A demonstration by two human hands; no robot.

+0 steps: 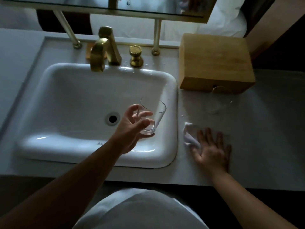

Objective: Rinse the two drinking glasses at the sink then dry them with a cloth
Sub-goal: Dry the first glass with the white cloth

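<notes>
My left hand (132, 124) grips a clear drinking glass (156, 114) near its base, holding it tilted over the right side of the white sink (54, 100). A second clear glass (219, 100) stands on the counter to the right, in front of the wooden box. A small white cloth (189, 135) lies on the counter beside the sink. My right hand (212, 151) lies flat with spread fingers on the cloth's right part.
A brass faucet (100, 52) and a brass knob (136, 55) stand behind the basin. A wooden box (214, 61) sits at the back right of the grey counter (264, 129). A brass-framed mirror (148, 12) hangs above. Water drops lie near the knob.
</notes>
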